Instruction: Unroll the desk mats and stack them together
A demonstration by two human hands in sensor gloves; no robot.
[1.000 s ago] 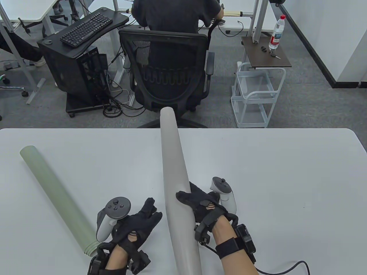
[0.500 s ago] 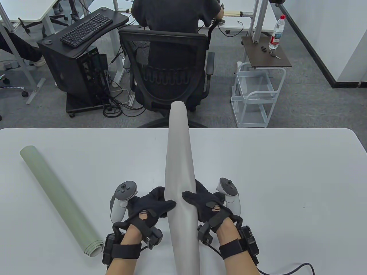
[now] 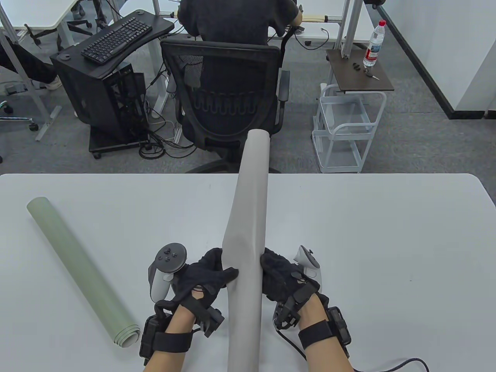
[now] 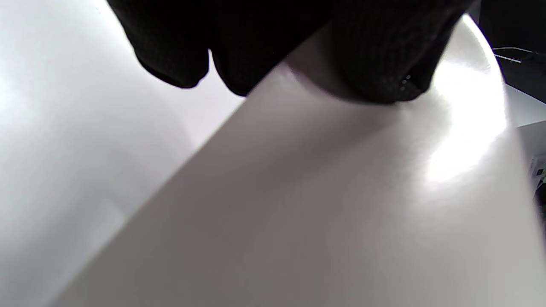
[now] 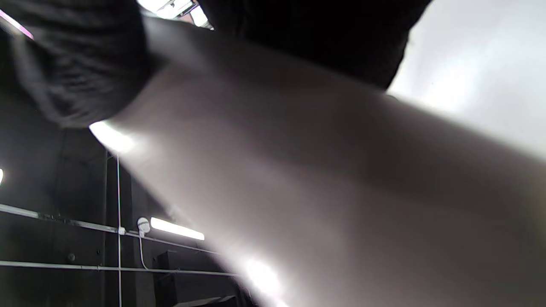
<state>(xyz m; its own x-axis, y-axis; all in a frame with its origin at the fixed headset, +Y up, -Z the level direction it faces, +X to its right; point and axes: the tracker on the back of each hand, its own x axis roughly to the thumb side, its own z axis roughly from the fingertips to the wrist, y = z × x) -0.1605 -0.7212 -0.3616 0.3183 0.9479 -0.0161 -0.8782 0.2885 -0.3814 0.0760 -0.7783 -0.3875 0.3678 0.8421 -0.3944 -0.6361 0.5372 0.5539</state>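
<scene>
A long grey rolled desk mat (image 3: pixel 248 217) stands tilted above the white table (image 3: pixel 368 232), its far end out past the table's back edge. My left hand (image 3: pixel 211 273) grips it from the left and my right hand (image 3: pixel 277 273) grips it from the right, at the same height. The roll looks dented where the hands squeeze it. It fills the left wrist view (image 4: pixel 324 196) and the right wrist view (image 5: pixel 324 179), with gloved fingers (image 4: pixel 375 55) wrapped on it. A green rolled mat (image 3: pixel 79 269) lies diagonally on the table at the left, apart from both hands.
Behind the table's back edge a person sits in a black office chair (image 3: pixel 228 93). A white wire cart (image 3: pixel 345 128) stands to the right of it and a black computer stand (image 3: pixel 108 77) to the left. A cable (image 3: pixel 387 364) trails from my right wrist.
My left hand moved right from the table and took hold of the grey roll. The roll's far end swung to the right and the roll rose more upright; my right thumb shifted off its top.
</scene>
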